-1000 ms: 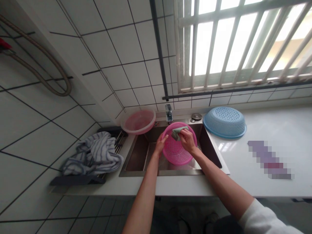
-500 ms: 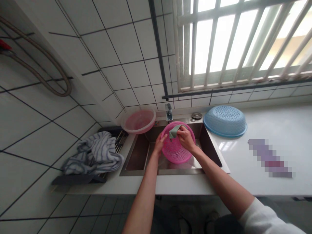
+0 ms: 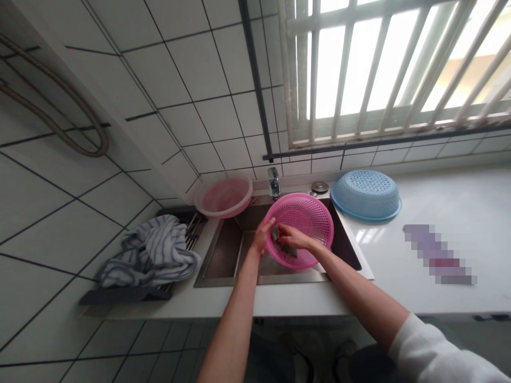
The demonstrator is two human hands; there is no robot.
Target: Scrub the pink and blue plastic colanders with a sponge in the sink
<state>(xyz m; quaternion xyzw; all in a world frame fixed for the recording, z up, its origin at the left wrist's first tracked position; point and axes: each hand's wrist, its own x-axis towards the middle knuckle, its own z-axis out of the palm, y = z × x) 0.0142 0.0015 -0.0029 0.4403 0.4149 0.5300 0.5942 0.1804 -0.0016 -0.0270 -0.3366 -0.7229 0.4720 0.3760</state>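
Lower left: striped towel (image 3: 154, 250), crumpled on dark-ended rack (image 3: 125, 296). Upper left: looped hose (image 3: 91, 153). Centre: pale-rimmed pink basin (image 3: 224, 198), faucet (image 3: 273, 182) just right. Right of centre: blue basket (image 3: 365, 194), upturned. Upper right: barred window (image 3: 343, 74). Far right: purplish item (image 3: 429, 247), pixelated.

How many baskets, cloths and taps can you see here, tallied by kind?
Baskets: 2 (pink basket, blue basket)
Cloths: 2 (grey-green cloth in the right hand, striped cloth at the left)
Taps: 1 (metal tap behind the sink)
Total: 5
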